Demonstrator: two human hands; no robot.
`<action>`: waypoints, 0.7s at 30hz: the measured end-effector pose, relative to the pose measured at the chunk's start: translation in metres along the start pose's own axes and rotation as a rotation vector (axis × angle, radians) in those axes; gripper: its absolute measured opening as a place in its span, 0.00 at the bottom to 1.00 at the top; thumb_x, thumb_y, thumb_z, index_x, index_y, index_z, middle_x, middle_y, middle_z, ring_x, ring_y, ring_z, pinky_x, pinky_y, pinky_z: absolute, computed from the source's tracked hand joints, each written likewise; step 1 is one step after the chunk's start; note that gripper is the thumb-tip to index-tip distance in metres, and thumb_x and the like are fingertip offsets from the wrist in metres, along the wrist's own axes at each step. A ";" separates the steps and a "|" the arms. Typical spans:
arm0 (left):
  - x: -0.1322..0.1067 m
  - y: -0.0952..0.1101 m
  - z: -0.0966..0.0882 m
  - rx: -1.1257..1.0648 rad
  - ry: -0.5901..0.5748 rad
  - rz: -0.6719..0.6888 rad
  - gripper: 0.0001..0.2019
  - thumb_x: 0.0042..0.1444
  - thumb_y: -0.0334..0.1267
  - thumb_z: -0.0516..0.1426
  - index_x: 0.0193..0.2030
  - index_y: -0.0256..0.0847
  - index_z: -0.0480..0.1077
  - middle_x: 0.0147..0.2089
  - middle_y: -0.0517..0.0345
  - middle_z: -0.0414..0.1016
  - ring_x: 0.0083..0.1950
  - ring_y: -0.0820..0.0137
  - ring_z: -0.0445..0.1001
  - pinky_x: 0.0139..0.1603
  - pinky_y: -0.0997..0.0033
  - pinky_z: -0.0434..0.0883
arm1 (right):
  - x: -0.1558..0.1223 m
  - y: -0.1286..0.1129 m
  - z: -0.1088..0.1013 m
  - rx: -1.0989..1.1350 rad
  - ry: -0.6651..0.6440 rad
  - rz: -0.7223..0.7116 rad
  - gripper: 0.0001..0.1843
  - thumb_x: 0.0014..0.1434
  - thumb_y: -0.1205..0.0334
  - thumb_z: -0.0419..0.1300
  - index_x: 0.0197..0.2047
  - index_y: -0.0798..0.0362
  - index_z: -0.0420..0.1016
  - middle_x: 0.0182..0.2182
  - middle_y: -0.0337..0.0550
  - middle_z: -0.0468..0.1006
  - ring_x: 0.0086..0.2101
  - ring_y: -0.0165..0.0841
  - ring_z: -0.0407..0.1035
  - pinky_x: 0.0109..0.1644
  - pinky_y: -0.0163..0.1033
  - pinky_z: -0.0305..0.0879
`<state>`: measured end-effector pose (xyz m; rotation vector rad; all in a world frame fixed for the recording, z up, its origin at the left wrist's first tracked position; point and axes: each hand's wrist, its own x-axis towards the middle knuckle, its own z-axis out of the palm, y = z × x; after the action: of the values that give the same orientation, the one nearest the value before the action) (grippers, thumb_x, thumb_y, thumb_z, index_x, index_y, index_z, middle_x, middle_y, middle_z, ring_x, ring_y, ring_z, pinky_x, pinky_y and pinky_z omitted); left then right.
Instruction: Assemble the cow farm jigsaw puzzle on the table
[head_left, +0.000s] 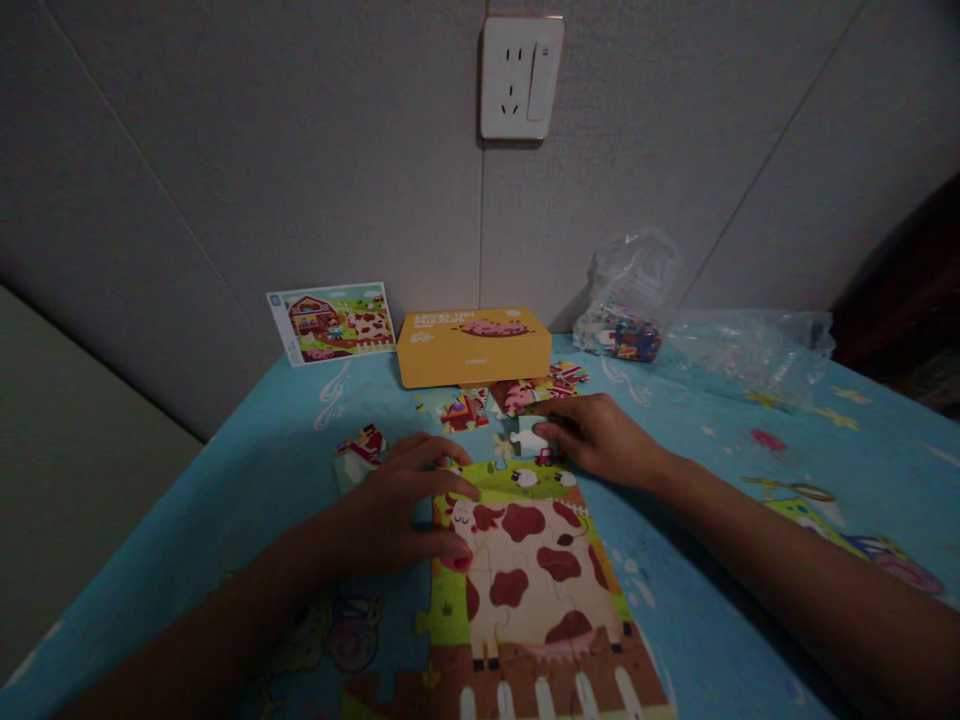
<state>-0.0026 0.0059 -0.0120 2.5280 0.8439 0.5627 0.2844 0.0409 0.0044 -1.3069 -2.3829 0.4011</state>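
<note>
A partly joined jigsaw puzzle (525, 560) with a brown-spotted cow lies flat in front of me. My left hand (420, 495) rests along its left edge, fingers spread, the thumb touching the cow's nose. At the puzzle's upper edge, my right hand (589, 435) has thumb and fingers on a pale puzzle piece (529, 436) with a white cloud shape. Whether that piece is joined to the ones below it I cannot tell. Loose puzzle pieces (463, 411) lie beyond the hands, and another loose piece (360, 448) sits just past my left hand.
A yellow puzzle box (474, 350) stands near the wall, with a farm picture card (337, 325) upright to its left. On the right are a clear bag of pieces (626, 310) and crumpled plastic (750, 350). A patterned blue cloth (720, 520) covers the table.
</note>
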 end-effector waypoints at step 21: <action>-0.001 0.004 -0.002 -0.007 -0.025 -0.008 0.20 0.48 0.44 0.69 0.48 0.48 0.75 0.56 0.54 0.66 0.56 0.60 0.65 0.60 0.54 0.63 | 0.000 0.004 -0.003 0.001 -0.039 -0.055 0.09 0.61 0.62 0.56 0.34 0.56 0.75 0.20 0.38 0.71 0.20 0.27 0.58 0.28 0.36 0.48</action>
<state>-0.0027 0.0026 -0.0084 2.5189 0.8407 0.5293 0.2886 0.0436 0.0050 -1.2407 -2.4452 0.4148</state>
